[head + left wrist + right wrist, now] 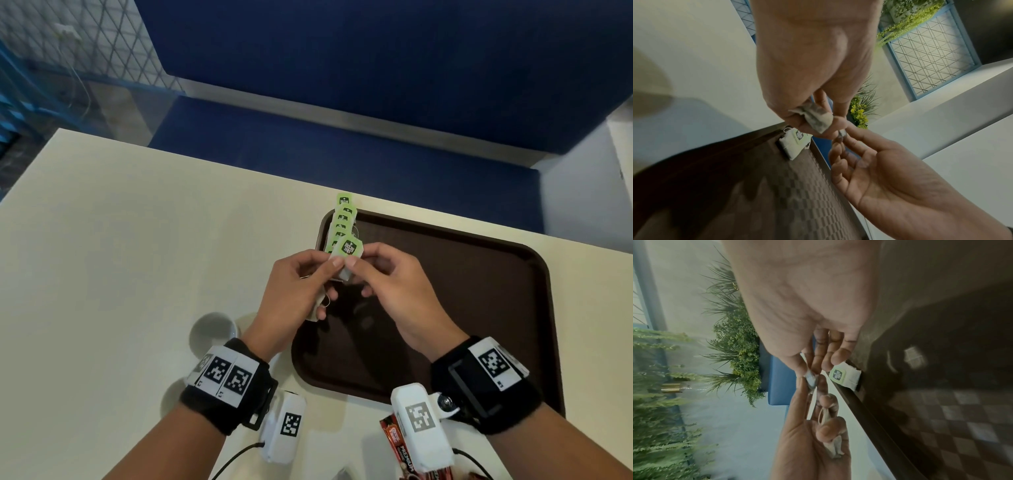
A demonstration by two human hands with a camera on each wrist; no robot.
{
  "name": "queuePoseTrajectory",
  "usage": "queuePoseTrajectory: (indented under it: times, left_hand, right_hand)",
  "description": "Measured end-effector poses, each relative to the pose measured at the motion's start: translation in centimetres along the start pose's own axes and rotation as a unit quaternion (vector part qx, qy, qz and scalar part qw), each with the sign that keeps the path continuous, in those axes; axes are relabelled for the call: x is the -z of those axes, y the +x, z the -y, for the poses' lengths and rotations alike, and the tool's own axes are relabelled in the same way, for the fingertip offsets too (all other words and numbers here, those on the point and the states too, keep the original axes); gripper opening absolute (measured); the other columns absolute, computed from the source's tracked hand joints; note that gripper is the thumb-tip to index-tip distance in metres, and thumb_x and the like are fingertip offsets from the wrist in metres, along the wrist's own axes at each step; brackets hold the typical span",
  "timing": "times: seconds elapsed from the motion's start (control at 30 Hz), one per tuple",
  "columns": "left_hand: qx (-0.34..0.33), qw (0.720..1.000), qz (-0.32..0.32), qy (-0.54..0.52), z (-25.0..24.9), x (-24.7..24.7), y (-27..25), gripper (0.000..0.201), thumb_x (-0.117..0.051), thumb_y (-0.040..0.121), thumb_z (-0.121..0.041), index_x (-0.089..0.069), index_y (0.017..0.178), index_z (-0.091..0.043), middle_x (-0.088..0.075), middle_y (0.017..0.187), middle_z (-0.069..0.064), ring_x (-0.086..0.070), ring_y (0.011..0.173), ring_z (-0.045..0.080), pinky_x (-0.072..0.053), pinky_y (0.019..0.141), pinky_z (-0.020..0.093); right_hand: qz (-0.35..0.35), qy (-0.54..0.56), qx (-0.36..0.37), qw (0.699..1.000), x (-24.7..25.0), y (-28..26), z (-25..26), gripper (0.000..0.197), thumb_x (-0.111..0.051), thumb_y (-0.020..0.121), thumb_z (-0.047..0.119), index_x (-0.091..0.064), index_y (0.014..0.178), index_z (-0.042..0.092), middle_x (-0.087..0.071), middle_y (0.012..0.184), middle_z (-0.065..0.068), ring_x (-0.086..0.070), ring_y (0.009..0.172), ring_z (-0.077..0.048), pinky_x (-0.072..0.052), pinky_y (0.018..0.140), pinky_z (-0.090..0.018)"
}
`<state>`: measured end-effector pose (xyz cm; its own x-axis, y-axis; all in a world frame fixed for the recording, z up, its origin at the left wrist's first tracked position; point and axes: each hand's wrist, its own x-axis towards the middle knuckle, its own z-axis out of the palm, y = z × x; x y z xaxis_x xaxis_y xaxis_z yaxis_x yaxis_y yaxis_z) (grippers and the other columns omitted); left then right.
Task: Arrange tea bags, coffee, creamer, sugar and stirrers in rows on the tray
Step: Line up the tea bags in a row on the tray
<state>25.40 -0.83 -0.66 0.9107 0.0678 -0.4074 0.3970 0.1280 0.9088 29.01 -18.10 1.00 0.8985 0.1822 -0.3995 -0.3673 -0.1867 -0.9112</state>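
Over the near left part of the brown tray, both hands meet on one tea bag with a green tag. My left hand pinches it from the left and my right hand from the right. More tea bags are bunched under the curled left fingers. The right wrist view shows the thumb and forefinger of the right hand pinching the paper of the bag. A row of several green-tagged tea bags lies along the tray's far left edge; the nearest of them lies flat there.
Red and black coffee sachets lie on the cream table at the near edge, partly hidden by the right wrist camera. A round grey dish stands left of the tray. A blue bench runs behind the table.
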Motion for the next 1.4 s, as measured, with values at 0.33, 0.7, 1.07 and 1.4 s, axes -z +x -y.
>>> queuePoseTrajectory:
  times: [0.33, 0.7, 1.07, 1.4]
  left_hand:
    - [0.055, 0.991, -0.114, -0.050, 0.2, 0.8, 0.6, 0.028, -0.060, 0.110, -0.028, -0.078, 0.105, -0.007, -0.077, 0.091, 0.007, -0.063, 0.063, 0.016, -0.048, 0.044, 0.027]
    - [0.052, 0.987, -0.107, -0.107, -0.3, 0.6, 0.9, 0.029, -0.059, 0.110, -0.025, -0.074, 0.111, 0.000, -0.074, 0.087, 0.008, -0.063, 0.062, 0.017, -0.047, 0.044, 0.028]
    - [0.052, 0.986, -0.111, -0.115, -0.2, 0.7, 1.4, 0.032, -0.057, 0.111, -0.028, -0.074, 0.112, 0.000, -0.075, 0.088, 0.009, -0.063, 0.064, 0.020, -0.047, 0.045, 0.028]
    - [0.054, 0.986, -0.113, -0.114, -0.2, 0.8, 1.3, 0.031, -0.058, 0.111, -0.029, -0.075, 0.109, -0.002, -0.076, 0.089, 0.009, -0.064, 0.064, 0.020, -0.047, 0.044, 0.028]
  right_hand:
    - [-0.008, -0.139, 0.014, 0.990, 0.3, 1.2, -2.8, 0.007, -0.071, 0.102, 0.029, -0.075, 0.107, 0.033, -0.077, 0.101, 0.014, -0.070, 0.092, -0.004, -0.055, 0.077, -0.024]
    - [-0.027, -0.240, 0.067, 0.968, -1.8, 2.3, -4.7, 0.008, -0.074, 0.100, 0.019, -0.073, 0.105, 0.024, -0.070, 0.085, 0.009, -0.063, 0.079, 0.000, -0.048, 0.066, -0.012]
    - [-0.077, -0.247, 0.102, 0.961, -2.0, 3.0, -5.8, 0.020, -0.078, 0.096, 0.024, -0.063, 0.107, 0.030, -0.066, 0.087, 0.006, -0.061, 0.075, -0.010, -0.059, 0.072, -0.041]
    - [-0.091, -0.237, 0.084, 0.964, -2.4, 2.7, -5.1, 0.028, -0.079, 0.096, 0.027, -0.055, 0.110, 0.029, -0.067, 0.086, 0.009, -0.062, 0.072, -0.005, -0.060, 0.072, -0.039]
